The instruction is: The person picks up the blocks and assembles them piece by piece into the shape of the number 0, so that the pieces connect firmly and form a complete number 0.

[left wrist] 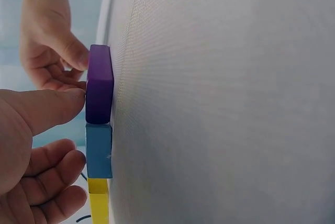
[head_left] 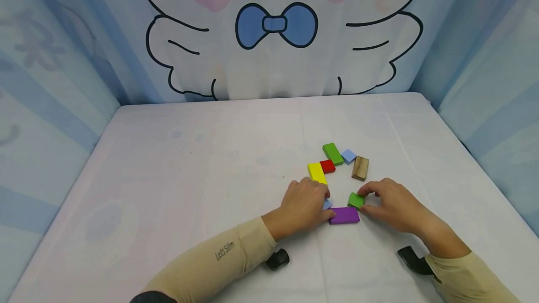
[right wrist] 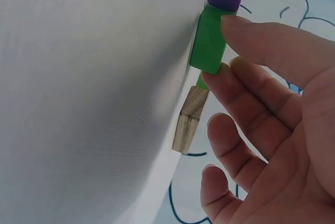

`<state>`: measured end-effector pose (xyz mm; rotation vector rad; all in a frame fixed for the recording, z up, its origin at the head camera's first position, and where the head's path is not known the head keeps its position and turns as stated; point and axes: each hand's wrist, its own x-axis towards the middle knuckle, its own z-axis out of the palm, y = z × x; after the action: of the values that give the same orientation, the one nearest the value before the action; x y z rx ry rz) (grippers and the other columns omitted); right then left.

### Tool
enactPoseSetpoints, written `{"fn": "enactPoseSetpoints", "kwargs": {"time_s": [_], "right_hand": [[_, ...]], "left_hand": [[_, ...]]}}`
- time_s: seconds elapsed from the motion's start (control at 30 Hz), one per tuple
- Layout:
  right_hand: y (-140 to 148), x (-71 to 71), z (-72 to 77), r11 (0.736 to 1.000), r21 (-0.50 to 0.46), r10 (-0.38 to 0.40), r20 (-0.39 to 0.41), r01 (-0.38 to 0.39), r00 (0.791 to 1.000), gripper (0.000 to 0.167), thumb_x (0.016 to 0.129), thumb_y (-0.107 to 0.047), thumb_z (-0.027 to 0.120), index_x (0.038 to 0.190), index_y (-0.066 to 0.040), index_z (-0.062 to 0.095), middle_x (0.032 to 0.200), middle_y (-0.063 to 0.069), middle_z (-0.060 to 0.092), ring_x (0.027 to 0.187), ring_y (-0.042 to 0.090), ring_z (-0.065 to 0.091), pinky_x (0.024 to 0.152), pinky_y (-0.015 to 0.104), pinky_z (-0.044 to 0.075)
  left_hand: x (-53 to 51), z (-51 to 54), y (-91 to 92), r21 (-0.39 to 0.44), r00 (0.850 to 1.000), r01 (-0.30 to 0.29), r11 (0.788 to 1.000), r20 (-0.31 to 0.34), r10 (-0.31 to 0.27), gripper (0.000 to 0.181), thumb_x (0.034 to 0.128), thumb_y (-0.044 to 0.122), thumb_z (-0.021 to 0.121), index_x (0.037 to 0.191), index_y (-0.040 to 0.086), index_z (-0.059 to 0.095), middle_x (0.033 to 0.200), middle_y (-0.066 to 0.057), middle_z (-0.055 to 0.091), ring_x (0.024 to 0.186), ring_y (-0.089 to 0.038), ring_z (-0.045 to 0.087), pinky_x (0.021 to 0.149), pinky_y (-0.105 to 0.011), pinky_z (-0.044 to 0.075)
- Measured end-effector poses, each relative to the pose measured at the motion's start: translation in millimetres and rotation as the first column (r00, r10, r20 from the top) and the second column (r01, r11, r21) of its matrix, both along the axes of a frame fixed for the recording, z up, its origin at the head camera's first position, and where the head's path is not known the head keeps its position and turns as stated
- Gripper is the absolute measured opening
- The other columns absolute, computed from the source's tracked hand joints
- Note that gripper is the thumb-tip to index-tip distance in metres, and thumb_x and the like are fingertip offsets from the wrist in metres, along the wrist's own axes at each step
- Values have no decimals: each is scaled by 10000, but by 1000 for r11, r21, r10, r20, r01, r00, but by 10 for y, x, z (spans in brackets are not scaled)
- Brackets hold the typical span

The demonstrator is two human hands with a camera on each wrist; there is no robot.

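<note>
My right hand [head_left: 393, 204] pinches a small green block [head_left: 355, 199] between thumb and index finger. In the right wrist view that green block [right wrist: 210, 40] meets one end of a purple block [head_left: 344, 216]. My left hand [head_left: 302, 205] touches the purple block with its thumb; its other fingers are loosely bent. Those fingers lie beside a light blue block [left wrist: 99, 150], mostly covered by the hand in the head view, and a yellow block [head_left: 317, 172]. The left wrist view shows purple, blue and yellow in a line.
Beyond the hands, a red block [head_left: 327, 166], a longer green block [head_left: 333, 154], a small blue block [head_left: 348, 156] and a wooden block [head_left: 360, 168] continue a rough ring. They lie on a white-covered table [head_left: 189, 167], with patterned curtains [head_left: 273, 69] around it.
</note>
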<state>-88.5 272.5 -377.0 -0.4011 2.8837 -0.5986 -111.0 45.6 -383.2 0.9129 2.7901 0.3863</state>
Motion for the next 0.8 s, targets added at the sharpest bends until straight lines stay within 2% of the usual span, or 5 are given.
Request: {"fn": "enactPoseSetpoints", "kwargs": {"time_s": [0.8], "right_hand": [[10,1,-1,1000,-2,2,29,-2,1000,323,837,-166,804,1110,-35,693,1019,24,685,940,283,585,802,480,501]], "left_hand": [[0,2,20,-19,1000,-15,1000,10,16,387,861,487,763,1120,203,719,904,107,648,903,-105,528,711,-256,390]]}}
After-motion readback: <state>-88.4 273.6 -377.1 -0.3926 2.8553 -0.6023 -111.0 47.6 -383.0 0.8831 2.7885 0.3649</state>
